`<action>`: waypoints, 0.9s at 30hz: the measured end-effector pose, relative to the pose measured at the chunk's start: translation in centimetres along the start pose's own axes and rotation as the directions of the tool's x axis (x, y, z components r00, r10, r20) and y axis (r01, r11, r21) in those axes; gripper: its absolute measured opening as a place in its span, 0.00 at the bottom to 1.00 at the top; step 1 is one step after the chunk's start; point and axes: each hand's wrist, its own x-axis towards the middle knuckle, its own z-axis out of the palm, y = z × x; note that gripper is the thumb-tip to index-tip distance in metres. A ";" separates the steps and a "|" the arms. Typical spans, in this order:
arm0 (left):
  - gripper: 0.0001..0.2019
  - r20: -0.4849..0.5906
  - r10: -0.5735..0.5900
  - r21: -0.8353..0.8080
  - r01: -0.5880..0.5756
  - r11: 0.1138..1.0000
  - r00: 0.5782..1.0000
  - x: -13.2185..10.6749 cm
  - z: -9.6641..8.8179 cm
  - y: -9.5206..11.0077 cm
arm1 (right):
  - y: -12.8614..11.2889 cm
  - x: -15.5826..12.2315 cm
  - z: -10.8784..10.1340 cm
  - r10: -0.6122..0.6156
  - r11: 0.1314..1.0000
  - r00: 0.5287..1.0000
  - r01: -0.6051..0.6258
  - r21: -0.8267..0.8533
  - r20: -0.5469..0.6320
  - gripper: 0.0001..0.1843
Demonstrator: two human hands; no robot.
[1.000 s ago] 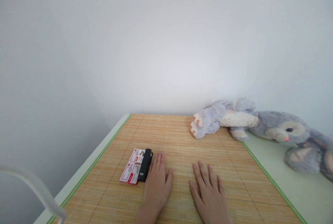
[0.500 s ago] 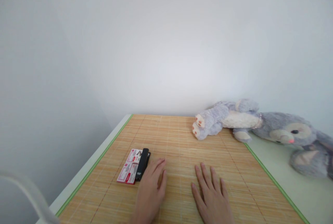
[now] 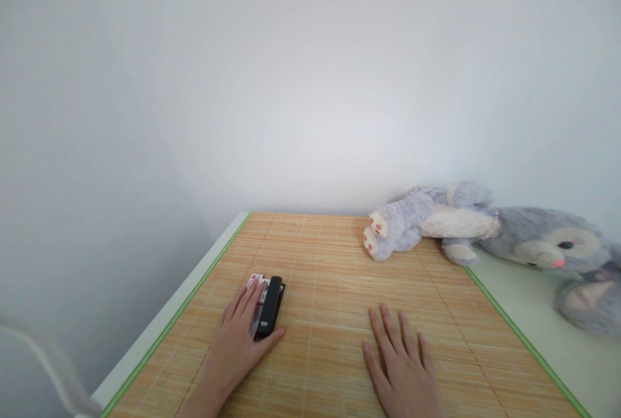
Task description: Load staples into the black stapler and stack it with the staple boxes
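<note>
Two bare hands over the mat (image 3: 334, 263), palms down. Left hand (image 3: 233, 343) has switched sides: a second ago flat just right of the black stapler (image 3: 270, 308), now left of it, fingers over the small red-and-white boxes (image 3: 255, 278), thumb out near the stapler's near end. Left fingers and thumb apart; can't tell if fingertips press the boxes. Boxes mostly covered now, fully visible before. Stapler on left part of mat, against the boxes' right side, apparently unmoved. Right hand (image 3: 405, 366) same as before: near side, right of the stapler, fingers spread, holding nothing. Plush rabbit (image 3: 460, 220) lies far right, also unchanged.
</note>
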 end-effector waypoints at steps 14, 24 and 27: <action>0.37 -0.168 -0.112 0.098 0.130 0.987 0.979 1.0 1.3 3.3 | 0.4 0.1 0.6 -0.001 0.999 1.000 0.000 0.037 0.006 0.35; 0.42 -0.173 -0.135 0.051 0.146 0.988 0.976 0.7 0.4 3.2 | 0.3 0.1 -0.1 0.003 0.998 0.999 -0.005 0.063 0.033 0.35; 0.41 -0.274 -0.139 -0.039 0.134 0.990 0.952 -0.3 0.1 6.2 | 0.2 0.1 -0.1 0.007 0.998 1.000 -0.009 0.060 0.027 0.35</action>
